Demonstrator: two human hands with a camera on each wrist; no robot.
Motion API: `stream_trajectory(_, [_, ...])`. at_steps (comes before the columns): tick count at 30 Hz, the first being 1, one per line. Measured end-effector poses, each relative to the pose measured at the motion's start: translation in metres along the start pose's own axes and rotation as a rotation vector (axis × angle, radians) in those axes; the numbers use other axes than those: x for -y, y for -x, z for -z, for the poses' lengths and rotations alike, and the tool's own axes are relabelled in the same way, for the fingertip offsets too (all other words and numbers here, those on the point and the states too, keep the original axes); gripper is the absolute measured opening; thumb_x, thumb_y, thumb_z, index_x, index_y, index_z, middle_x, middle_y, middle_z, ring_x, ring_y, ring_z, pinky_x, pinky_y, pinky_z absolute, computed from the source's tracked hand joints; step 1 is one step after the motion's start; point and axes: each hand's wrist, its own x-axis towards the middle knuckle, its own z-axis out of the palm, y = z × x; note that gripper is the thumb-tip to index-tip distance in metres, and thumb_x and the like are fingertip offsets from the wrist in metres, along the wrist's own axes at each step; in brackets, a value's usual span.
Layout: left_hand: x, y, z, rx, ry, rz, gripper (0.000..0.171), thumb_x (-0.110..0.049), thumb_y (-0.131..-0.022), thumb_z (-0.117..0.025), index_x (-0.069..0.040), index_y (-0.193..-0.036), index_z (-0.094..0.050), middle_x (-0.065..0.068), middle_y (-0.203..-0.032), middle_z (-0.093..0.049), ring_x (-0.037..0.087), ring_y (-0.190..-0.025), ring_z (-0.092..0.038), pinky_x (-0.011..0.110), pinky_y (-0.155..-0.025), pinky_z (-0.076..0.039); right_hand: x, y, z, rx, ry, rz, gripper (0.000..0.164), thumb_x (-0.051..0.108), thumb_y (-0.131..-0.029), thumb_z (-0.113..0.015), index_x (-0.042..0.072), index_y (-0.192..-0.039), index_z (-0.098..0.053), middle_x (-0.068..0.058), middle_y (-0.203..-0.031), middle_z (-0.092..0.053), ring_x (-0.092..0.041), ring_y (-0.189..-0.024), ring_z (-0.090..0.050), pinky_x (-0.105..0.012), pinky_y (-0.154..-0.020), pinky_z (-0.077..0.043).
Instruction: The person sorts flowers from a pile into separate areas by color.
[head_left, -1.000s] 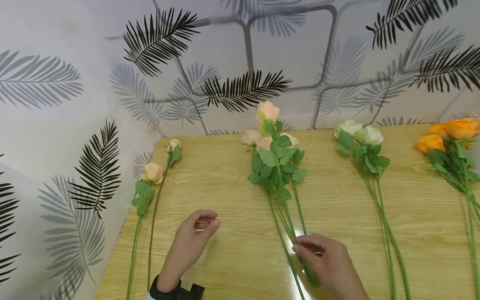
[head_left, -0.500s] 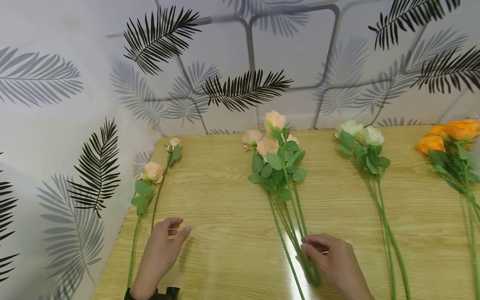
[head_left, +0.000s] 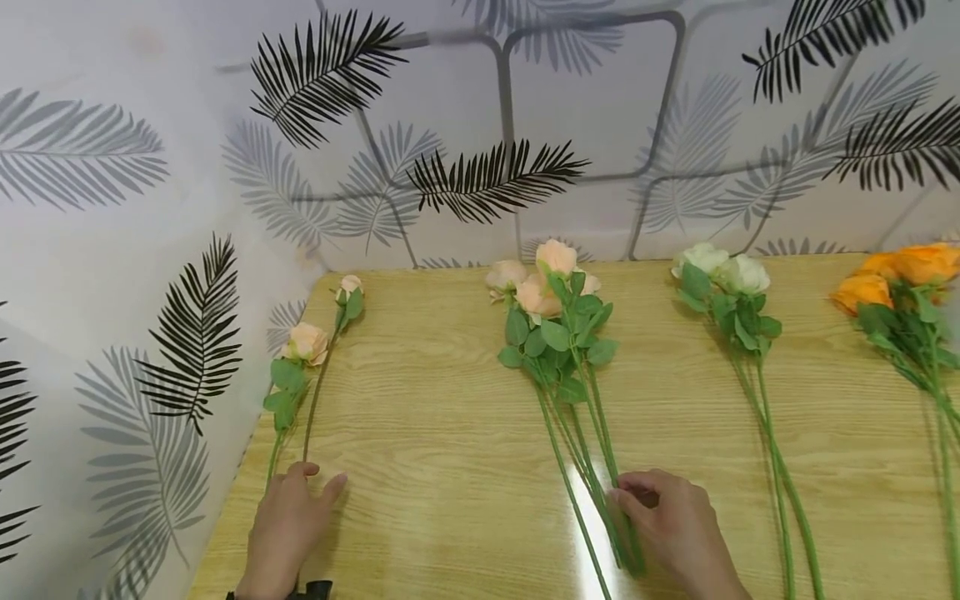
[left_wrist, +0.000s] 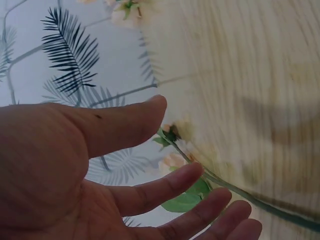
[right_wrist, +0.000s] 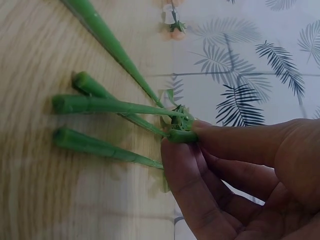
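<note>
My right hand (head_left: 671,525) pinches the stem of a peach rose (head_left: 557,257) between thumb and index finger. That rose lies over a bunch of peach roses (head_left: 507,277) in the middle of the table; the cut stem ends (right_wrist: 82,104) show beside the fingers in the right wrist view. At the left, my left hand (head_left: 287,521) reaches over two peach roses. One is a small rose (head_left: 349,289) with a thin brownish stem, the other a fuller rose (head_left: 307,342). In the left wrist view the fingers are spread, with the thin stem (left_wrist: 235,189) just beyond the fingertips.
White roses (head_left: 742,273) with long green stems lie right of the peach bunch. Farther right are orange roses (head_left: 862,289). The wooden table (head_left: 427,400) meets a leaf-patterned wall (head_left: 442,100) at its back and left edges.
My left hand has moved left and down, from bare table to the stems at the left. My right hand has shifted slightly right, and its rose's bloom has come down toward the bunch.
</note>
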Motion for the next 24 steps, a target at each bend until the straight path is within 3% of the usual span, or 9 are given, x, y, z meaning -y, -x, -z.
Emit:
stream_trajectory(7, [-0.028,0.025,0.018,-0.004,-0.019,0.099,0.064,-0.031,-0.117,-0.063,0.017,-0.156,-0.049,0.051,-0.149,-0.049,0.067,-0.13,-0.06,0.075,-0.103,-0.057,-0.019,-0.004,-0.006,0.028,-0.009,-0.016,0.013,0.023,-0.098,-0.091,0.015,-0.108,-0.089,0.003,-0.098,-0.086,-0.012,-0.085,-0.081,-0.037,-0.074,-0.071])
stream_trajectory(11, [-0.032,0.029,0.018,-0.01,-0.013,0.094,0.058,-0.023,-0.115,-0.064,0.021,-0.15,-0.05,0.052,-0.144,-0.051,0.068,-0.126,-0.061,0.076,-0.101,-0.057,-0.017,-0.002,-0.007,0.057,0.004,-0.04,0.01,0.021,-0.097,-0.092,0.016,-0.104,-0.088,0.005,-0.093,-0.084,-0.009,-0.082,-0.077,-0.03,-0.068,-0.067])
stream_trajectory(17, [-0.001,0.002,-0.005,-0.065,-0.021,0.037,0.052,-0.016,-0.11,-0.071,0.02,-0.145,-0.058,0.047,-0.137,-0.06,0.061,-0.118,-0.067,0.068,-0.092,-0.062,-0.014,-0.001,-0.008,0.125,-0.007,-0.089,0.012,0.016,-0.095,-0.093,0.013,-0.104,-0.086,0.006,-0.088,-0.081,-0.009,-0.078,-0.076,-0.03,-0.066,-0.066])
stream_trajectory(21, [0.028,-0.023,-0.025,-0.089,-0.026,0.004,0.035,-0.006,-0.105,-0.066,0.014,-0.133,-0.069,0.036,-0.121,-0.071,0.046,-0.103,-0.073,0.051,-0.073,-0.061,-0.007,0.0,-0.006,0.136,-0.007,-0.1,0.011,0.013,-0.095,-0.092,0.01,-0.103,-0.086,0.006,-0.085,-0.08,-0.008,-0.073,-0.074,-0.026,-0.061,-0.063])
stream_trajectory(24, [0.042,-0.036,-0.034,-0.092,-0.031,-0.051,0.026,0.001,-0.1,-0.062,0.011,-0.12,-0.076,0.032,-0.11,-0.076,0.04,-0.092,-0.074,0.046,-0.065,-0.058,-0.002,0.001,-0.004,0.126,0.013,-0.103,0.014,0.015,-0.094,-0.093,0.008,-0.104,-0.086,0.007,-0.084,-0.079,-0.006,-0.072,-0.072,-0.025,-0.06,-0.061])
